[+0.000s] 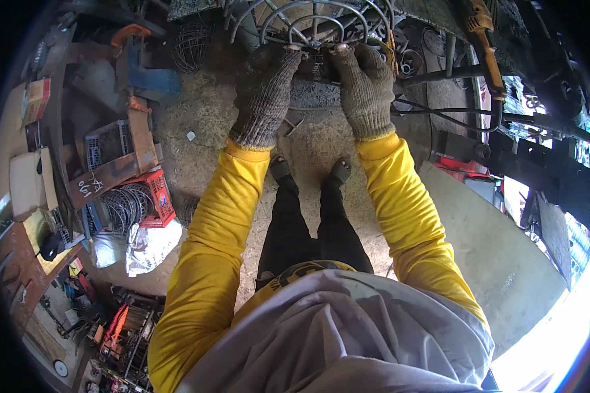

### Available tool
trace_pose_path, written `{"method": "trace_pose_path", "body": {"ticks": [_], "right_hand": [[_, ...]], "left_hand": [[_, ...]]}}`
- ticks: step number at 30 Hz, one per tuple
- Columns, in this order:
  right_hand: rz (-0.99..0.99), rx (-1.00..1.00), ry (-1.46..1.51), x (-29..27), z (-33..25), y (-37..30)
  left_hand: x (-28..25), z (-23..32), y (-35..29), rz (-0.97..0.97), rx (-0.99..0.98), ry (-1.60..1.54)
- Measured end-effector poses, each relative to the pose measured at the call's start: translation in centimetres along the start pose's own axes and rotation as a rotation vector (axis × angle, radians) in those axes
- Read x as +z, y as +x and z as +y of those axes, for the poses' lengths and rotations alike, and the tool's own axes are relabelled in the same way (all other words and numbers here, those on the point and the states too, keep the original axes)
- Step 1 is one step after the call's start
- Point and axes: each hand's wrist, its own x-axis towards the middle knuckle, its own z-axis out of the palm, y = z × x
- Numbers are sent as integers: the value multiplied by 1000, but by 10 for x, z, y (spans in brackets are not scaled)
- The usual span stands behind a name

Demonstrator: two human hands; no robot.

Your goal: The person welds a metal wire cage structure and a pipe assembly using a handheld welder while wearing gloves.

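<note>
A metal rod frame [315,26] with curved, arch-shaped bars sits at the top of the view, in front of me. My left hand [263,95], in a dark, dirty knitted glove, is closed at the frame's near left side. On the near right side my right hand [366,88] closes on it too, in a greyish-brown knitted glove. Both thumb tips show bare and point inward along the near bar. The remaining fingers are mostly hidden behind the gloves. Between the hands lies a dark, coiled-looking part that I cannot make out.
On the left, a red crate [157,198] stands beside wire rings [121,206] and a white sack [152,249]. An orange-yellow power tool [482,29] is at upper right, with black cables [449,112] below it. A large pale sheet [491,255] lies at right.
</note>
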Motion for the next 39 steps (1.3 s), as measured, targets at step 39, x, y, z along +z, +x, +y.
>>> {"method": "trace_pose_path", "body": {"ticks": [39], "right_hand": [[-2,13,140,3,0,-1]], "left_hand": [[4,-21,-2,-30,-78,-209]]}}
